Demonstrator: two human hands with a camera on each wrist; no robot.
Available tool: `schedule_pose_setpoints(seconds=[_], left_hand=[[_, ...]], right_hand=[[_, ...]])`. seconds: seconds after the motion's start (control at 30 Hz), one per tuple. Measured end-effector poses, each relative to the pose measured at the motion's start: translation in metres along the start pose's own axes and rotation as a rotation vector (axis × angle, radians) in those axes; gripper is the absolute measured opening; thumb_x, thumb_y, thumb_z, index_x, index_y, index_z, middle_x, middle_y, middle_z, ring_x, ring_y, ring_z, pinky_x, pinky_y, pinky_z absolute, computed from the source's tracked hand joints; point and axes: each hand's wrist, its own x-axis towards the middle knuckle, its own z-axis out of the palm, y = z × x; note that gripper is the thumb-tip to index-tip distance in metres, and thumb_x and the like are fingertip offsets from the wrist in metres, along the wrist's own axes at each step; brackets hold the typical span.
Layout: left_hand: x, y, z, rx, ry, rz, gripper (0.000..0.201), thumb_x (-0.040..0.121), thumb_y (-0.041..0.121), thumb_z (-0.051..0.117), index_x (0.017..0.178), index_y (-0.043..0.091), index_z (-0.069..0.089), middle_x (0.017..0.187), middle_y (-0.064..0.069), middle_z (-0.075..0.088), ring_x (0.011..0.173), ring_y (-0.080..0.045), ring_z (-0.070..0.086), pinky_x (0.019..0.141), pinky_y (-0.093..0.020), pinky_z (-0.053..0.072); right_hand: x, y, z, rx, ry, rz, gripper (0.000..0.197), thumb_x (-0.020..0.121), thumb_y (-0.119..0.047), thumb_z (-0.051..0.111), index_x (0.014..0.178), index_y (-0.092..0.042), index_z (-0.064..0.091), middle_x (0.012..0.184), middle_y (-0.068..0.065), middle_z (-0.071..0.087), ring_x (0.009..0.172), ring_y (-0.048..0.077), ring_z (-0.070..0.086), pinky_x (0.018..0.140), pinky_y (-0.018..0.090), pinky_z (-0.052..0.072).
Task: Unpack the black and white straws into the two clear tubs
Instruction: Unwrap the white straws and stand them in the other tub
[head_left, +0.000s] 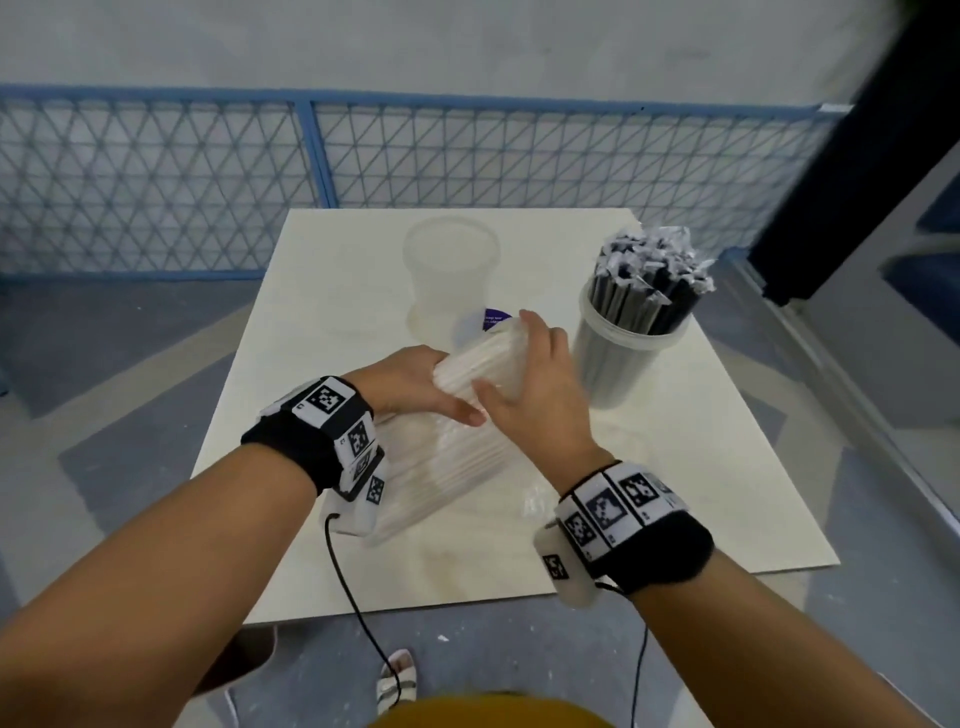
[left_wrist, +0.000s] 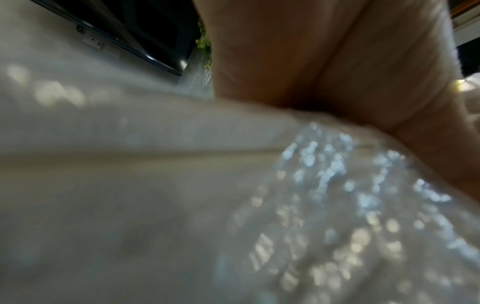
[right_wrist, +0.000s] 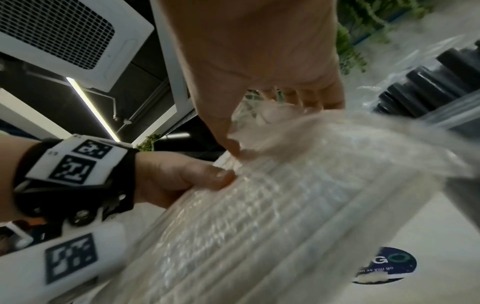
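Both hands grip the white straw pack (right-wrist view alone shows fingers pinching its wrap).

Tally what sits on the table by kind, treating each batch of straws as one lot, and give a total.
Clear tubs: 2, one empty, one holding black straws
Lots of black straws: 1
Packs of white straws: 1, held by the left hand and right hand
Round blue stickers: 1
Total: 5
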Motion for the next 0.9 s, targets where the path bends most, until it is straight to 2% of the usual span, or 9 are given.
schedule_pose_setpoints(seconds=[0.13, 0.27, 0.33, 0.43, 0.53, 0.63, 0.73, 0.8, 0.9], left_hand=[[-0.005, -0.004, 0.007, -0.024, -0.043, -0.041, 0.041, 0.062, 0.033, 0.084, 0.097, 0.022, 0.064, 0.092, 0.008, 0.069, 0.083, -0.006, 0.064, 0.068, -0.018, 0.047], [-0.013, -0.012, 0.006, -0.022, -0.167, -0.058, 0.043, 0.064, 0.025, 0.083, 0.103, 0.021, 0.065, 0.097, 0.009, 0.07, 0.086, -0.004, 0.065, 0.074, -0.016, 0.051], [-0.013, -0.014, 0.008, -0.011, -0.216, -0.061, 0.041, 0.065, 0.023, 0.083, 0.101, 0.021, 0.065, 0.095, 0.01, 0.07, 0.084, -0.004, 0.066, 0.075, -0.015, 0.051], [-0.009, -0.015, 0.011, -0.01, -0.239, -0.068, 0.039, 0.066, 0.023, 0.082, 0.101, 0.02, 0.065, 0.097, 0.008, 0.07, 0.084, -0.005, 0.066, 0.077, -0.017, 0.052], [-0.006, -0.02, 0.013, -0.009, -0.249, -0.081, 0.04, 0.067, 0.024, 0.082, 0.103, 0.02, 0.064, 0.099, 0.007, 0.07, 0.087, -0.007, 0.066, 0.074, -0.015, 0.051], [-0.002, -0.028, 0.014, 0.02, -0.24, -0.105, 0.04, 0.067, 0.026, 0.082, 0.102, 0.021, 0.065, 0.102, 0.003, 0.07, 0.092, -0.013, 0.067, 0.079, -0.019, 0.051], [0.0, -0.033, 0.016, 0.048, -0.251, -0.12, 0.04, 0.066, 0.029, 0.082, 0.102, 0.021, 0.066, 0.101, 0.004, 0.071, 0.092, -0.014, 0.066, 0.081, -0.021, 0.051], [0.003, -0.034, 0.017, 0.068, -0.271, -0.124, 0.04, 0.067, 0.03, 0.081, 0.102, 0.022, 0.065, 0.097, 0.008, 0.07, 0.089, -0.01, 0.066, 0.078, -0.019, 0.049], [0.005, -0.034, 0.018, 0.129, -0.313, -0.104, 0.033, 0.069, 0.032, 0.079, 0.097, 0.027, 0.061, 0.091, 0.015, 0.066, 0.083, 0.0, 0.061, 0.071, -0.014, 0.045]], right_hand=[[0.005, 0.015, -0.019, 0.046, -0.089, 0.071, 0.046, 0.083, 0.002, 0.049, 0.127, -0.006, 0.047, 0.115, 0.019, 0.059, 0.102, 0.032, 0.057, 0.085, 0.033, 0.042], [0.014, 0.046, -0.047, 0.478, -0.225, 0.336, 0.028, 0.084, 0.014, 0.043, 0.076, -0.007, 0.06, 0.068, 0.015, 0.058, 0.05, 0.016, 0.06, 0.052, 0.027, 0.046], [0.015, 0.058, -0.06, 0.554, -0.294, 0.37, 0.025, 0.083, 0.02, 0.045, 0.077, -0.001, 0.058, 0.067, 0.014, 0.055, 0.043, 0.008, 0.059, 0.046, 0.017, 0.045], [0.018, 0.075, -0.066, 0.246, -0.26, 0.31, 0.011, 0.08, 0.009, 0.062, 0.088, 0.001, 0.062, 0.073, 0.013, 0.06, 0.056, 0.004, 0.061, 0.05, 0.006, 0.04], [0.022, 0.091, -0.07, -0.059, -0.114, 0.219, 0.015, 0.078, -0.002, 0.067, 0.092, 0.0, 0.068, 0.086, 0.015, 0.068, 0.08, 0.024, 0.06, 0.067, 0.019, 0.041], [0.015, 0.077, -0.076, 0.092, 0.107, 0.042, 0.007, 0.08, 0.004, 0.061, 0.084, -0.001, 0.065, 0.07, 0.006, 0.06, 0.061, 0.007, 0.052, 0.059, 0.013, 0.04], [0.0, 0.055, -0.068, 0.393, -0.155, -0.041, 0.008, 0.081, 0.01, 0.061, 0.084, 0.003, 0.064, 0.064, 0.005, 0.06, 0.052, -0.002, 0.055, 0.057, 0.01, 0.045], [-0.005, 0.06, -0.047, 0.283, -0.374, -0.032, 0.011, 0.083, 0.009, 0.059, 0.088, 0.003, 0.067, 0.071, 0.013, 0.067, 0.057, -0.002, 0.06, 0.064, 0.013, 0.05], [-0.007, 0.076, -0.016, 0.113, -0.416, -0.037, 0.016, 0.082, 0.003, 0.06, 0.096, -0.001, 0.068, 0.087, 0.014, 0.071, 0.072, 0.016, 0.063, 0.076, 0.027, 0.051]])
